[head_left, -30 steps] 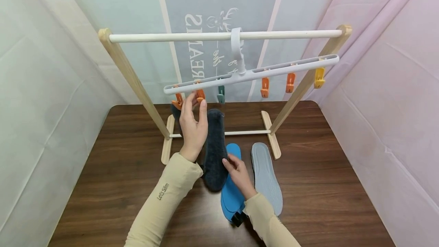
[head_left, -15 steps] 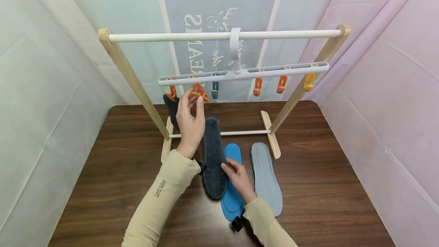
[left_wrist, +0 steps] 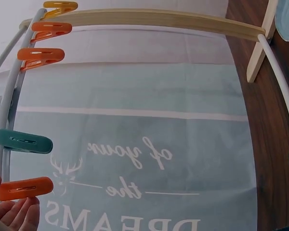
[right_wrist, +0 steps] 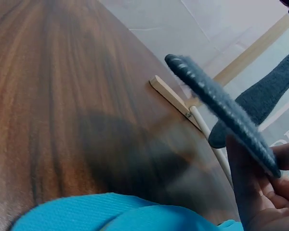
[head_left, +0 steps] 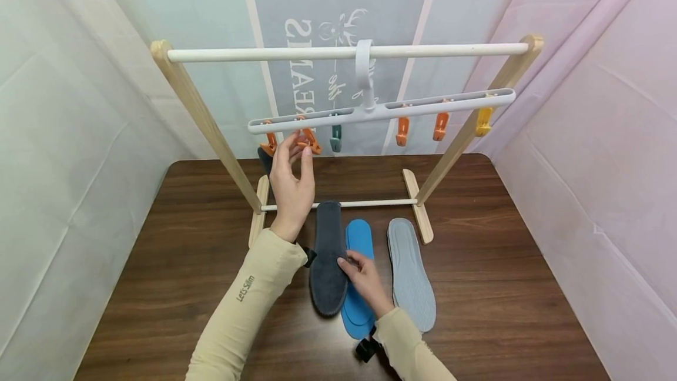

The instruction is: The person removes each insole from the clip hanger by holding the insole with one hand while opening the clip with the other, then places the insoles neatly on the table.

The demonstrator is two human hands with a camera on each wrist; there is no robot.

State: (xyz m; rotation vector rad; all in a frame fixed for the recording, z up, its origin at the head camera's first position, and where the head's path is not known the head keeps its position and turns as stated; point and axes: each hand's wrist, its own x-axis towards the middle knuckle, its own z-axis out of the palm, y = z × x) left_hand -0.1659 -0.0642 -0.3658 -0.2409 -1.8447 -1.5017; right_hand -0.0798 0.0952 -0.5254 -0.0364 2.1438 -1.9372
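My left hand (head_left: 292, 187) is raised to the hanger and pinches an orange clip (head_left: 309, 141), the second from the left. The left wrist view shows the same orange clip (left_wrist: 24, 188) between thumb and fingers. Lower down, my right hand (head_left: 366, 278) holds a dark grey fuzzy insole (head_left: 329, 263) by its right edge, between thumb and fingers. That insole's top end lies below the clip, apart from it. A second dark insole (right_wrist: 267, 96) hangs from the leftmost orange clip (head_left: 269, 139), partly hidden behind my left hand in the head view.
The white clip hanger (head_left: 370, 112) hangs tilted from the rod (head_left: 264, 54) of a wooden rack. Also on it are a green clip (head_left: 335, 138), two orange clips and a yellow clip (head_left: 483, 122). Blue insoles (head_left: 359, 240) and grey insoles (head_left: 412, 278) lie on the wooden table (head_left: 174, 287).
The insole in my right hand has moved down, away from the clip, and slightly left. The hanger has swung and tilted. My left hand has stayed at the orange clip.
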